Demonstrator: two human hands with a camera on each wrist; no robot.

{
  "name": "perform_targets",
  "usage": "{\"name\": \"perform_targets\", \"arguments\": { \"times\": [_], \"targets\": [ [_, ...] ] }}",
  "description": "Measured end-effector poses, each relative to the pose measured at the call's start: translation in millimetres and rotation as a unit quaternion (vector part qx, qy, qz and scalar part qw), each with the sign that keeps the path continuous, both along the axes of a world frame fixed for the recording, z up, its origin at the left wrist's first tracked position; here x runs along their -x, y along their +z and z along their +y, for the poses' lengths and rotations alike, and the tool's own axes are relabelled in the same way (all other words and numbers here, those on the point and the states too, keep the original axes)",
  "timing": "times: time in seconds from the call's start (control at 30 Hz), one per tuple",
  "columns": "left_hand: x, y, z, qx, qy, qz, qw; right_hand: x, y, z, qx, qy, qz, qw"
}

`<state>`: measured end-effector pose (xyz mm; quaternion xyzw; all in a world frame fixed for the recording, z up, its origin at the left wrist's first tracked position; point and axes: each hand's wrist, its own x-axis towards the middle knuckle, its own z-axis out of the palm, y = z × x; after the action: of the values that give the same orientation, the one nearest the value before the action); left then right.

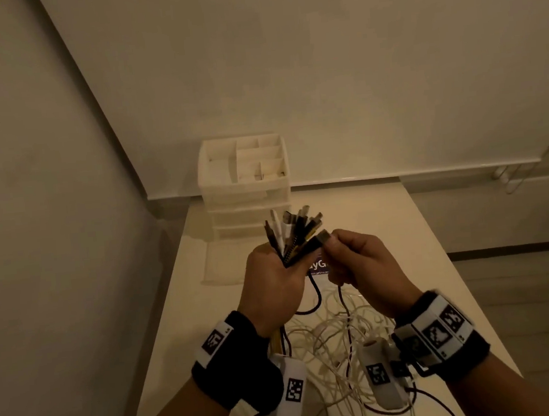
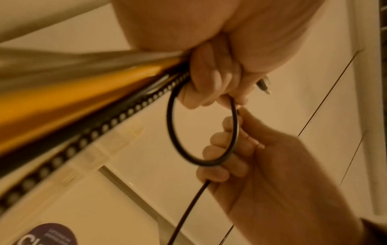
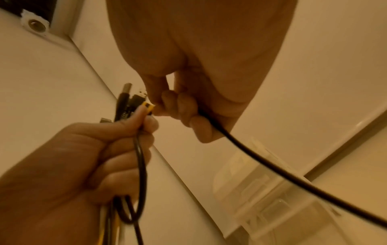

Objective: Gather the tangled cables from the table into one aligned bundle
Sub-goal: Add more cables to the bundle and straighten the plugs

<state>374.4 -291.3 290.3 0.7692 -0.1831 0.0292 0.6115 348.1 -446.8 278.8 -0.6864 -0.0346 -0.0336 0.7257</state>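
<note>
My left hand (image 1: 275,284) is raised over the table and grips a fan of cable ends (image 1: 293,234), black, white and yellow, with the plugs pointing up. My right hand (image 1: 354,260) sits right beside it and pinches a black cable's plug (image 1: 323,236) against that fan. The black cable (image 3: 261,159) runs down through my right hand's curled fingers (image 3: 184,109). A black loop (image 2: 201,132) hangs between the two hands. The cables' loose lengths, mostly white (image 1: 331,342), lie tangled on the table below my wrists.
A white drawer organizer (image 1: 244,184) with open top compartments stands at the table's (image 1: 419,245) far edge against the wall. A dark printed label (image 1: 318,267) lies on the tabletop under my hands. The wall runs close along the left side.
</note>
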Motion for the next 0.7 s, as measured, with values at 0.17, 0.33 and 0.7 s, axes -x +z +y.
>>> {"name": "perform_targets", "arguments": {
  "times": [0.17,0.33,0.7],
  "targets": [
    [-14,21,19,0.131,0.077,0.018,0.988,6,-28,-6,0.016,0.0,0.012,1.0],
    [-38,28,57,0.159,0.152,0.028,0.975,26,-63,-17,0.076,-0.055,0.054,0.994],
    [1,6,16,-0.007,0.051,0.005,0.999,9,-18,-1,0.078,-0.128,0.03,0.988]
  ]
}}
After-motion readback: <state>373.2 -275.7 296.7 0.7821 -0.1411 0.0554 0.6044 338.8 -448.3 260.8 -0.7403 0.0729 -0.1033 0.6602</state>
